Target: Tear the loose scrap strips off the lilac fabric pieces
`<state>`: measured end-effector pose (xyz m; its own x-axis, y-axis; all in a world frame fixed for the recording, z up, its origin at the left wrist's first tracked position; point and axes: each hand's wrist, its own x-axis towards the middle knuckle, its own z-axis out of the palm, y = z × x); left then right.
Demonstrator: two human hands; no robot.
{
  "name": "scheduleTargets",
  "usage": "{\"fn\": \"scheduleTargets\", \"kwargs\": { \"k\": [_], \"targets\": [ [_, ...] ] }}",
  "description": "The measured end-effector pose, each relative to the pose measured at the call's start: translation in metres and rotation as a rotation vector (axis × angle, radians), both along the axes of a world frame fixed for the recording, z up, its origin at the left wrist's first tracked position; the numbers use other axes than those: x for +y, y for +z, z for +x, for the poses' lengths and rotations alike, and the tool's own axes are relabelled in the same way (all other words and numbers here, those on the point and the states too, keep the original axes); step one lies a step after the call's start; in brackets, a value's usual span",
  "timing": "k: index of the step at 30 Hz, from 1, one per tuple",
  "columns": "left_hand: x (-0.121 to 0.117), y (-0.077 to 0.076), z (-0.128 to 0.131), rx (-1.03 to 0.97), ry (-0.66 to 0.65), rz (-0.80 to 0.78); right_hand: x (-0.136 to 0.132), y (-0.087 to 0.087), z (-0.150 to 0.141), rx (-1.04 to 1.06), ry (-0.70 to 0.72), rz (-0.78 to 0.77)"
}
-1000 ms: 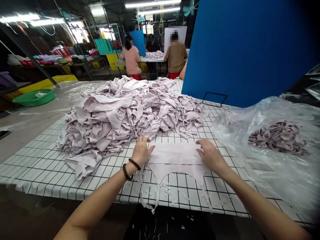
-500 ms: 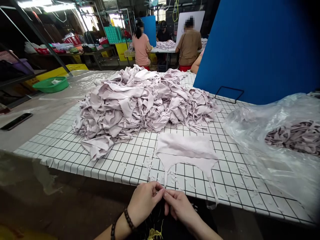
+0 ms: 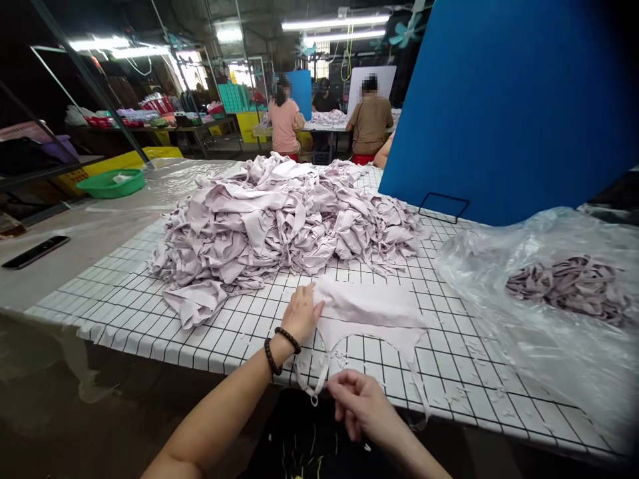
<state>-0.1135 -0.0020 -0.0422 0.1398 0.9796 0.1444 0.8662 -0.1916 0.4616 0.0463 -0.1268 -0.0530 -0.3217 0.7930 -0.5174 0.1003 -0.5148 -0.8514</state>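
Observation:
A pale lilac strappy garment (image 3: 369, 304) lies flat on the grid-patterned tablecloth, with its straps toward me. My left hand (image 3: 302, 314), wearing dark beaded bracelets, rests at the garment's upper left edge, fingers stretched out and thumb apart. The left strap (image 3: 326, 366) loops over the table's front edge and has a small ring (image 3: 314, 400) at its low point. Right beside that strap, my right hand (image 3: 360, 404) has thumb and forefinger pinched together; whatever is between them is hidden. The right strap (image 3: 420, 389) hangs toward the edge.
A large heap of similar garments (image 3: 279, 226) stands behind. At right are a clear plastic bag (image 3: 499, 293) with folded garments and a tall blue board (image 3: 499, 113) with a wire stand (image 3: 444, 205). A phone (image 3: 36, 253) and green basin (image 3: 112, 183) lie left. People sit beyond.
My left hand has left the strap end and moved up to the garment's left edge. My right hand stays near the strap, where the ring now shows. The view has tilted up slightly.

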Motion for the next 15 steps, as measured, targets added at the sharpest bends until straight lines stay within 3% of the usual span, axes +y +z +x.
{"fn": "scheduleTargets", "kwargs": {
  "k": [4, 6, 8, 11, 15],
  "targets": [
    [0.022, -0.012, -0.002, -0.16, 0.085, -0.216, 0.057, 0.023, 0.05, -0.52, -0.195, 0.636],
    [0.026, -0.014, 0.0, -0.282, 0.097, -0.218, 0.101, 0.033, 0.061, -0.547, -0.125, 0.879],
    [0.028, -0.014, 0.004, -0.443, 0.096, -0.193, 0.147, 0.042, 0.058, -0.473, 0.092, 1.01],
    [0.029, -0.011, 0.011, -0.721, 0.061, -0.247, 0.206, 0.055, 0.031, -0.326, 0.476, 0.945],
    [0.028, 0.005, 0.013, -0.983, -0.057, -0.265, 0.25, 0.067, -0.003, -0.198, 0.858, 0.621]
  ]
}}
